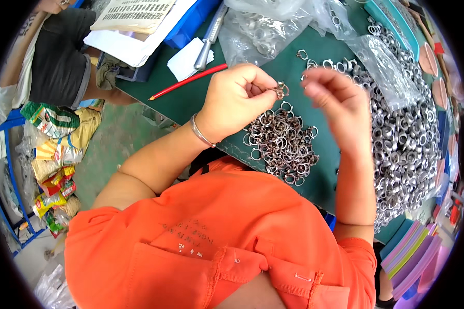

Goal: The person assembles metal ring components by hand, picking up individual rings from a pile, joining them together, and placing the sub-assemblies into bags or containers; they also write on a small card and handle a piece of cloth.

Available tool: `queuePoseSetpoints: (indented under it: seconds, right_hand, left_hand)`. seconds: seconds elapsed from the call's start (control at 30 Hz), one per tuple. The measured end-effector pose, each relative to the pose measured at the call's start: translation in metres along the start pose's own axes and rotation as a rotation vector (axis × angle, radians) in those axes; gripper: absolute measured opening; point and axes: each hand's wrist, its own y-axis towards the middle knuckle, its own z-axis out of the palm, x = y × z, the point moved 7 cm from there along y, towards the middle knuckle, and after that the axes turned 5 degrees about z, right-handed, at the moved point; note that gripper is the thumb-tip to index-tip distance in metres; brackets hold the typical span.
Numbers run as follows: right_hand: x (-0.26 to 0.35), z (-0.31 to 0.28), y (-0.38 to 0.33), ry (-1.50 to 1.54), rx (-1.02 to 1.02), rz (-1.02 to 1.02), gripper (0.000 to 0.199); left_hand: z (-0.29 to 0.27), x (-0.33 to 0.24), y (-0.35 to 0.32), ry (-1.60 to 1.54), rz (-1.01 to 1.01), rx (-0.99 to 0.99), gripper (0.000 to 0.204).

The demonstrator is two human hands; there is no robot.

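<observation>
My left hand (237, 98), with a bangle on its wrist, pinches a small metal ring (282, 90) between thumb and forefinger above the green table (191, 92). To its right, apart from the ring, my right hand (340, 100) is raised with thumb and forefinger drawn close together. Anything between those fingertips is too small to make out. Below both hands lies a heap of thin metal rings with brownish parts (283, 141), near the table's front edge. Several loose grey rings (340, 67) lie just beyond my right hand.
A large heap of thicker grey rings (404, 139) fills the right side, partly under a clear plastic bag (379, 67). Another bag (263, 38) lies at the back. A red pencil (188, 82), a metal-handled tool (210, 38) and papers (123, 44) lie left. A person (62, 56) is at far left.
</observation>
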Motion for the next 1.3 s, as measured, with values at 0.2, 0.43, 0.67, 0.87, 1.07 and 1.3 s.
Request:
queuePoseSetpoints:
  seconds: [0.2, 0.43, 0.67, 0.87, 1.07, 1.3]
  right_hand:
    - [-0.040, 0.029, -0.016, 0.124, 0.008, 0.043, 0.011]
    - [-0.050, 0.028, -0.020, 0.335, 0.033, 0.079, 0.006]
    - [-0.044, 0.021, -0.030, -0.036, 0.156, 0.002, 0.003]
    - [-0.007, 0.032, -0.039, -0.518, 0.072, -0.276, 0.010]
    - [0.032, 0.039, -0.036, -0.361, -0.162, -0.493, 0.013]
    - [0.022, 0.030, -0.034, -0.132, -0.244, -0.375, 0.005]
  left_hand:
    - [0.002, -0.006, -0.007, 0.066, 0.181, -0.012, 0.007]
    - [0.011, -0.014, -0.012, 0.180, 0.295, 0.132, 0.012]
    - [-0.008, 0.023, -0.009, -0.381, -0.039, -0.044, 0.008]
    - [0.001, 0.028, -0.012, -0.663, -0.272, -0.006, 0.005]
    - [0.012, 0.013, -0.009, -0.784, -0.326, 0.001, 0.006]
    - [0.011, -0.005, -0.009, -0.646, -0.292, 0.025, 0.008]
